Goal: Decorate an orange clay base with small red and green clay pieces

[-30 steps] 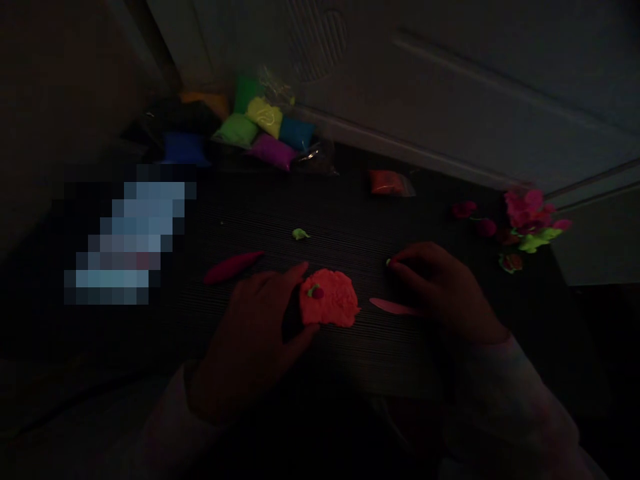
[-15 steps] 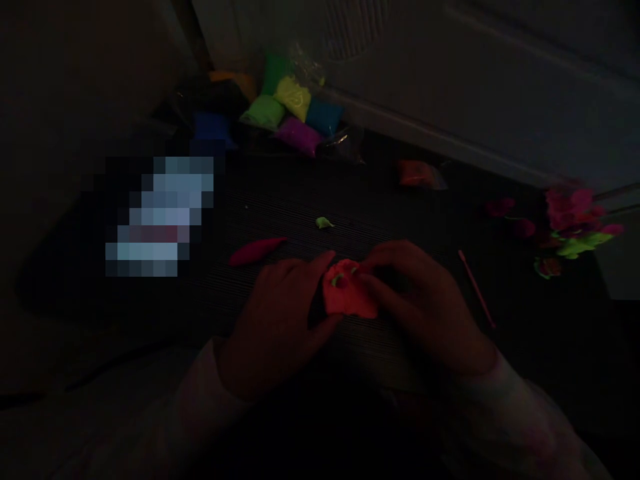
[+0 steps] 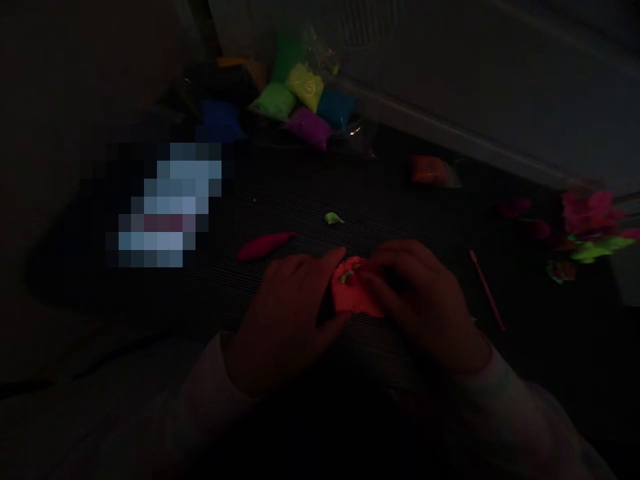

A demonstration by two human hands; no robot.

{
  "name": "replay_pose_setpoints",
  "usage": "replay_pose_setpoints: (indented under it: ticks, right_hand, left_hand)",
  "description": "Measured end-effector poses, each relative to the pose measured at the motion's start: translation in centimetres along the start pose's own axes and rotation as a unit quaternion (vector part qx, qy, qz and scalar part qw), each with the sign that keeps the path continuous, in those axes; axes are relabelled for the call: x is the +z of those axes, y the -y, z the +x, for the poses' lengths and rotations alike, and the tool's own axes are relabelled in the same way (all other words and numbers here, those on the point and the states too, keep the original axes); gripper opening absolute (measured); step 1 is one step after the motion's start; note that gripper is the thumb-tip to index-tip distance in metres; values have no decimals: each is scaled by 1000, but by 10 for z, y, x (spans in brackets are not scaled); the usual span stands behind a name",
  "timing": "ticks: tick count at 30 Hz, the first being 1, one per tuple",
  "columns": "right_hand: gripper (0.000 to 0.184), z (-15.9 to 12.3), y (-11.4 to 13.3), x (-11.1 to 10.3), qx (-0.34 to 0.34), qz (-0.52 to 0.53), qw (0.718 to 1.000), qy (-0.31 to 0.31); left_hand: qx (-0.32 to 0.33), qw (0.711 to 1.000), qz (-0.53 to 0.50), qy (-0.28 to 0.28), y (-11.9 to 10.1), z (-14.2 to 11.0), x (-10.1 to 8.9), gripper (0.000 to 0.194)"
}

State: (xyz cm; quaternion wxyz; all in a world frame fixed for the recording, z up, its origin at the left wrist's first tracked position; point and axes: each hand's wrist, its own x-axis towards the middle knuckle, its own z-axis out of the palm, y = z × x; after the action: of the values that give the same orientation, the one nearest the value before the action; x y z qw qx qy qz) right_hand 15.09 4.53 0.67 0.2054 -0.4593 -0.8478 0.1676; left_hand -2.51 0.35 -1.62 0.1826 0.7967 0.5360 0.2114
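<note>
In the head view, a flat orange-red clay piece [image 3: 357,299] lies on the dark table between my hands. A thin curved bit of green clay [image 3: 346,277] sits on its upper part. My left hand [image 3: 287,317] steadies the clay's left side, its index finger at the top edge and thumb at the bottom. My right hand [image 3: 425,300] is closed, thumb and fingertips pressing on the clay's upper right. Whether a small bit is pinched there is too dark to tell. Behind them lie a red-pink pointed clay tool or piece [image 3: 265,246] and a green clay scrap [image 3: 333,218].
A pink stick tool [image 3: 487,290] lies to the right. Bagged orange clay [image 3: 431,171] is behind it. Several colourful clay packets, one purple [image 3: 310,128], are piled at the back. A pink flower-like clay bunch [image 3: 593,210] stands far right. A lit, blurred-out screen [image 3: 170,207] is at left.
The whole view has shifted, so the table things appear a little farther right. Both hands keep to the orange-red clay, and the right fingers cover slightly more of its upper right.
</note>
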Motion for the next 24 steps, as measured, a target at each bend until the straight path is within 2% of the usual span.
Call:
replay_pose_setpoints:
  ticks: [4, 10, 16, 24]
  right_hand:
    - [9, -1, 0, -1, 13, 28, 999, -14]
    - [10, -3, 1, -1, 45, 61, 997, 15]
    - [11, -3, 1, 0, 47, 41, 998, 13]
    - [12, -5, -2, -5, 65, 65, 996, 17]
  left_hand:
    - [-2, 1000, 0, -4, 0, 0, 0, 60]
    - [0, 1000, 6, -10, 0, -1, 1, 61]
    - [1, 1000, 1, -4, 1, 0, 1, 59]
    - [-1, 1000, 3, 1, 0, -1, -1, 61]
